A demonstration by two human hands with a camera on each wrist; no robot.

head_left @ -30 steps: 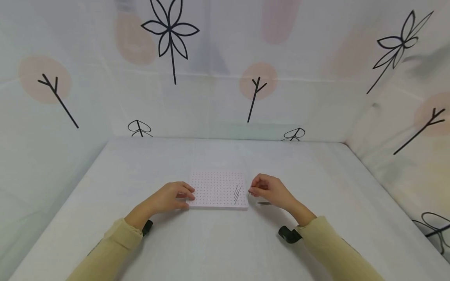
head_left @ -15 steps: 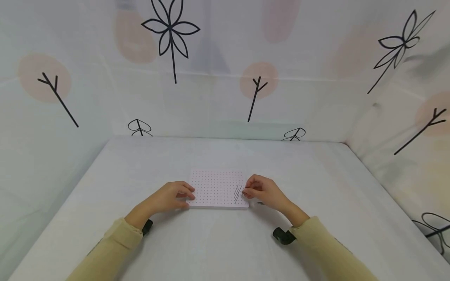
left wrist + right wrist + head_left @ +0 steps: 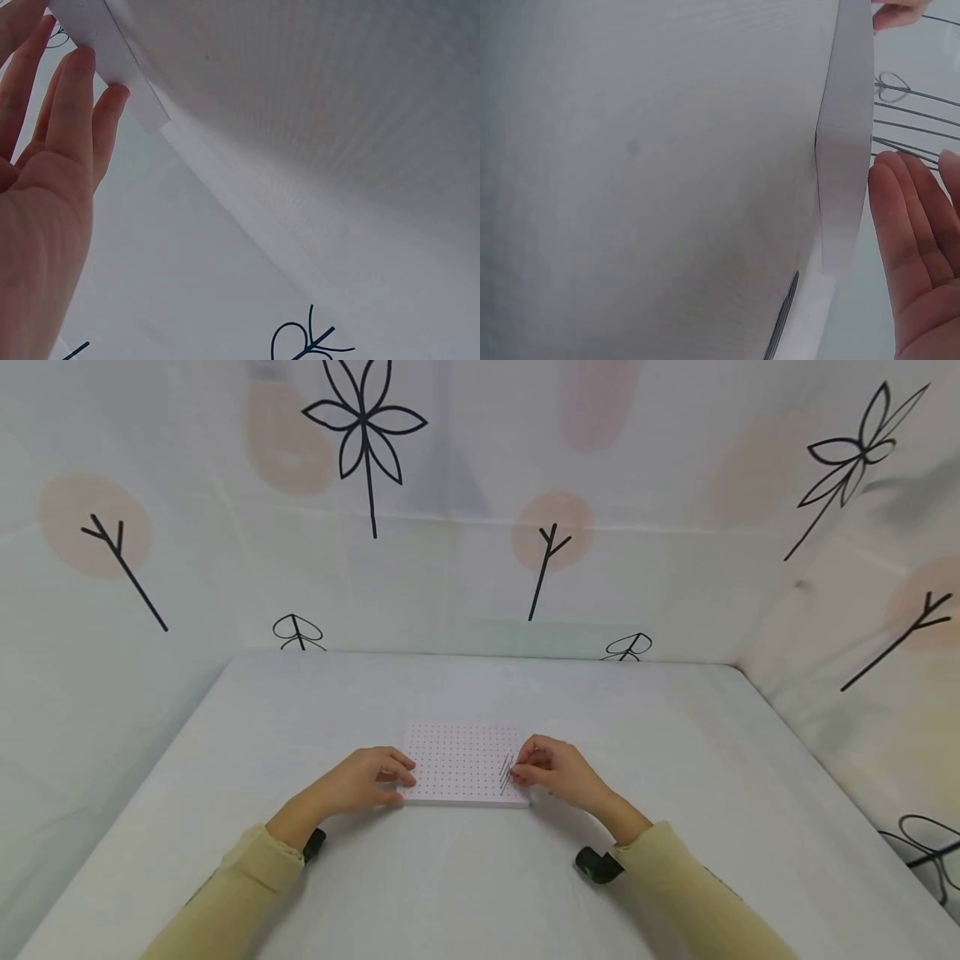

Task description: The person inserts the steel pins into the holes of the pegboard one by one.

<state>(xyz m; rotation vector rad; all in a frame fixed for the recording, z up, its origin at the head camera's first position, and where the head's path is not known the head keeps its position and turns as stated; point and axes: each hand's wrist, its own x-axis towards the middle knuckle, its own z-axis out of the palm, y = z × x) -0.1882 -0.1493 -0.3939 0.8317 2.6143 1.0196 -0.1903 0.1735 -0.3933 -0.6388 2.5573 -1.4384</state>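
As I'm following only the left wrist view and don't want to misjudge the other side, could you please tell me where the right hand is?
Observer: The head view shows the right hand at the right edge of the white board.
Operator: Thank you; is anything near its fingertips?
Observer: Yes, thin dark rods stick up from the board there, seen in the right wrist view.
Operator: Does anything lie off the board on that side?
Observer: Yes, a slim dark bundle lies on the tabletop beside the board; I can't tell how many pieces it holds.
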